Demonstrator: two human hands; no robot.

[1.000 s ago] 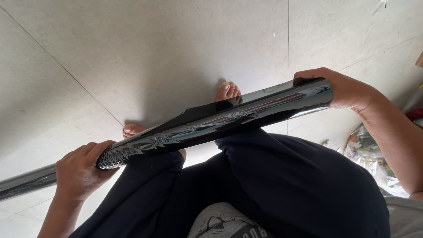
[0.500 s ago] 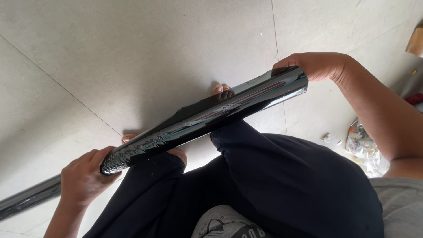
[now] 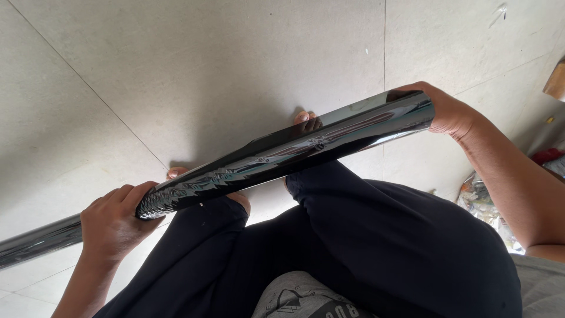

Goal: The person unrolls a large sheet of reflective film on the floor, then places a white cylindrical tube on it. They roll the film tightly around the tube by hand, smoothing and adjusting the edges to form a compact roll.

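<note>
A long roll of dark, glossy film [image 3: 282,154] runs across the view from lower left to upper right, held above my legs. My left hand [image 3: 118,221] is closed around the roll where the loose film bunches up, and the bare core sticks out past it to the left edge. My right hand [image 3: 450,111] grips the far upper end of the roll. I am standing in dark trousers [image 3: 365,253], and my bare toes [image 3: 307,121] show on the floor behind the roll.
The floor is large pale grey tiles [image 3: 223,65] with thin joints. At the right edge lie crumpled plastic wrapping [image 3: 479,203], something red [image 3: 547,156] and a brown wooden corner [image 3: 556,82].
The roll has swung and shifted: its right end dropped and moved right with my right hand, after rising half a second ago. My left hand keeps its grip on the lower end.
</note>
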